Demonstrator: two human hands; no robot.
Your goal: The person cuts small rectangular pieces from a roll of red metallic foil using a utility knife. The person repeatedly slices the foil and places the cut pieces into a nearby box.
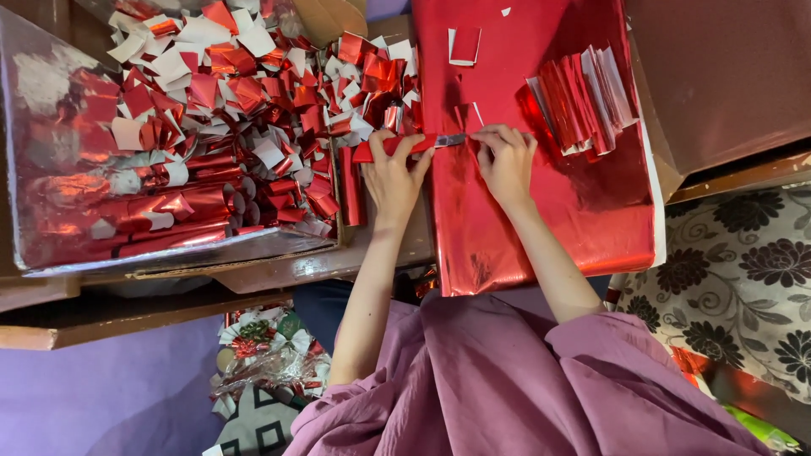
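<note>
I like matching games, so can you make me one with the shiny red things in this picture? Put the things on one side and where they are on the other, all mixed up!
Things:
1. Rolled red foil strip
2. Pile of red and white foil pieces
3. Stack of cut foil strips
4. Big red foil sheet

Places:
A. Spread flat under both hands
B. Heaped in the cardboard box on the left
C. Held between the left hand and right hand
D. Lying on the sheet, up and right of the hands

Pairs: 1-C, 2-B, 3-D, 4-A
</note>
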